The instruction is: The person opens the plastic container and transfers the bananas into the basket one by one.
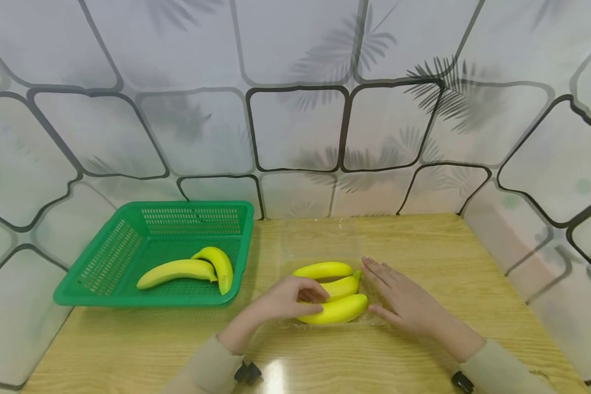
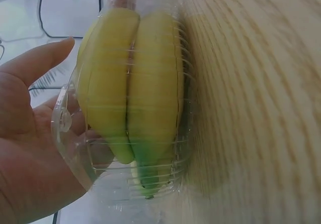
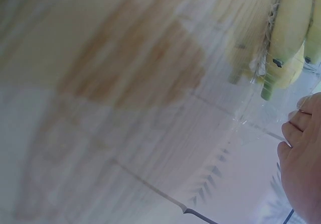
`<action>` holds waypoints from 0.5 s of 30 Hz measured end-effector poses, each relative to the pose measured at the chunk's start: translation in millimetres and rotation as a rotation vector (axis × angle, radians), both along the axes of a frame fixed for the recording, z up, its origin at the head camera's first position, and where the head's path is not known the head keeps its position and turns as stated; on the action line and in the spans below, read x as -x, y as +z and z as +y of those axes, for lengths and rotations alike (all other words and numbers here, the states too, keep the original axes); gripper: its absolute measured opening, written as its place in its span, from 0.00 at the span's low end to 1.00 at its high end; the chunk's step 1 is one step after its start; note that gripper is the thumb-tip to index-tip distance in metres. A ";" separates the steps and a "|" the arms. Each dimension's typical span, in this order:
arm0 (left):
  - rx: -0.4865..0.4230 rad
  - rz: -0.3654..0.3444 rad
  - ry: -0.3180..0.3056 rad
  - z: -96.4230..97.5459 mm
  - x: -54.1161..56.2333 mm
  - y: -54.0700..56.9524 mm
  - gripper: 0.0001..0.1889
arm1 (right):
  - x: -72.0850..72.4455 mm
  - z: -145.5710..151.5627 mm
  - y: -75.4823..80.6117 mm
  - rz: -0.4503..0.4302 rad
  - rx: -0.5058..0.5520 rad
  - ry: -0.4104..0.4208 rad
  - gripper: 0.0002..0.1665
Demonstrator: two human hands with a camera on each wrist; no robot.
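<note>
Three yellow bananas (image 1: 337, 310) lie side by side in a clear plastic clamshell box (image 2: 62, 116) on the table. Its transparent lid (image 1: 320, 239) is laid back towards the wall. My left hand (image 1: 295, 298) is over the left ends of the bananas, fingers loosely bent and thumb near the front one. In the left wrist view, thumb and fingers stand apart around the box's edge, part of the fingers hidden behind it. My right hand (image 1: 406, 301) is beside the right end of the box with its fingers extended, fingertips close to the banana tips.
A green plastic basket (image 1: 152, 301) stands at the left, with two more bananas (image 1: 177, 272) inside it. The wooden table (image 1: 423, 246) is bordered at the back and sides by patterned walls (image 1: 295, 131).
</note>
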State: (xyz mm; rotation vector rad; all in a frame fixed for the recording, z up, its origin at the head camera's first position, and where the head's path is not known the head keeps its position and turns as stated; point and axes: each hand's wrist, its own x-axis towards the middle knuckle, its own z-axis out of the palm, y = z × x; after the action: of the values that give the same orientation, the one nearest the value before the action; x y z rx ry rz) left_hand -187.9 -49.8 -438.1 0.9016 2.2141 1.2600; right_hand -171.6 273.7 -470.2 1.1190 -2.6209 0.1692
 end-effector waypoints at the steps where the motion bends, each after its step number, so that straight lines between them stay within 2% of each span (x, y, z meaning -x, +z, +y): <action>1: 0.007 0.000 -0.002 0.5 0.2 -0.6 0.14 | 0.0 0.1 0.3 0.000 0.000 0.001 0.47; 7: 0.086 0.029 -0.019 1.5 1.8 -5.1 0.17 | 0.1 0.2 0.9 -0.005 0.007 0.003 0.46; 15: 0.134 0.135 -0.040 0.2 1.1 -7.7 0.23 | -0.2 0.3 0.0 -0.003 0.005 0.002 0.46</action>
State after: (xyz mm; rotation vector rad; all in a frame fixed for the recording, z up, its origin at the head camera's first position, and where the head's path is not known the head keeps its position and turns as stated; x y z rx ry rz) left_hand -189.0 -49.6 -445.8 0.9984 2.3404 1.0468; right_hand -171.4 274.1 -470.2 1.1208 -2.6203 0.1775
